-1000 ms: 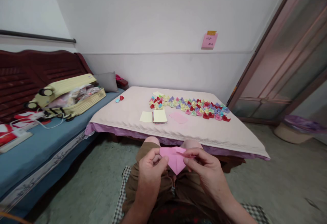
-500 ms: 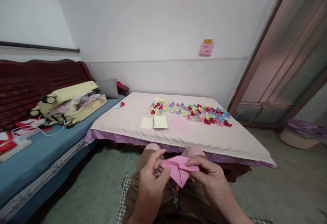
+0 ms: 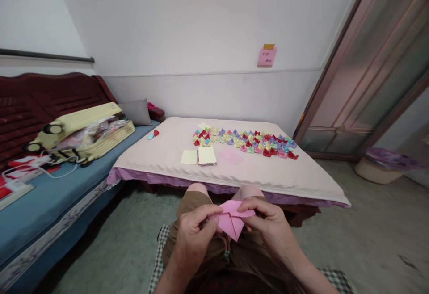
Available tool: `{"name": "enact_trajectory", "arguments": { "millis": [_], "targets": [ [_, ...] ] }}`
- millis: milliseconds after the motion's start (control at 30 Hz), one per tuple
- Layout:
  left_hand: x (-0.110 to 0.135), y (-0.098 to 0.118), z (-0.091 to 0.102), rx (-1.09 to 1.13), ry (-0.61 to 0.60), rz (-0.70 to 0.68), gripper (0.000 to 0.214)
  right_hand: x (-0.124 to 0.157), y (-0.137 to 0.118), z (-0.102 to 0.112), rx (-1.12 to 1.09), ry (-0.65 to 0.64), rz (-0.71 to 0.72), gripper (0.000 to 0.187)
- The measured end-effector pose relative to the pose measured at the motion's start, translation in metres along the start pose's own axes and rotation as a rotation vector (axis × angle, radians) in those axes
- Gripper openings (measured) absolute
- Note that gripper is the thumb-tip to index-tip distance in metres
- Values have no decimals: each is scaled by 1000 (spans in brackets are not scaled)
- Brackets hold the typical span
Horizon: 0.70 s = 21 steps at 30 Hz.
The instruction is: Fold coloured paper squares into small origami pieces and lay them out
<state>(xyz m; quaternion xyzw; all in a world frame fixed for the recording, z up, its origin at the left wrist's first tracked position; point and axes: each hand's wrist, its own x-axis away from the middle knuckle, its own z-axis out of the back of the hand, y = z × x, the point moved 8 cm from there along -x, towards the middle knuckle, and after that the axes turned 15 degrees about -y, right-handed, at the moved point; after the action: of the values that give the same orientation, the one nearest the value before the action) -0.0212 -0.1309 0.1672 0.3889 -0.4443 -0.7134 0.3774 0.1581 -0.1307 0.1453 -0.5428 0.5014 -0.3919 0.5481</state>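
A partly folded sheet of pink paper (image 3: 232,224) is held above my lap, one pointed corner facing down toward me. My left hand (image 3: 197,229) pinches its left edge between thumb and index finger. On the opposite edge, my right hand (image 3: 264,218) grips the paper with thumb below and fingers on top. Beyond my knees, a stack of square paper (image 3: 207,156) lies on the covered table, a loose pale yellow sheet (image 3: 189,157) beside it. Farther right lies a flat pink sheet (image 3: 231,156). Behind are rows of small colourful folded paper pieces (image 3: 248,141).
The table (image 3: 161,151) has a pale cover over purple cloth. To the left, an open yellow suitcase (image 3: 90,128) lies on a blue-cushioned bench (image 3: 80,173). A lined bin (image 3: 378,166) stands at right. A pink note (image 3: 267,56) hangs on the wall.
My left index finger has come down from its raised position onto the pink paper's left edge, closing the pinch. My right hand keeps its grip. The view has shifted slightly.
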Motion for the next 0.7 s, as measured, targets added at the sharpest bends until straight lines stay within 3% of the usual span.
{"name": "enact_trajectory", "arguments": {
  "millis": [267,533,700],
  "targets": [
    [-1,5,0,58,-47,-165,22,0,3,4,-31,16,4,5],
    [-1,3,-1,107,-68,-142,24,1,-14,-1,84,-95,94,11],
    [3,8,4,27,-9,-88,16,3,-25,-5,168,-134,113,13]
  ]
}}
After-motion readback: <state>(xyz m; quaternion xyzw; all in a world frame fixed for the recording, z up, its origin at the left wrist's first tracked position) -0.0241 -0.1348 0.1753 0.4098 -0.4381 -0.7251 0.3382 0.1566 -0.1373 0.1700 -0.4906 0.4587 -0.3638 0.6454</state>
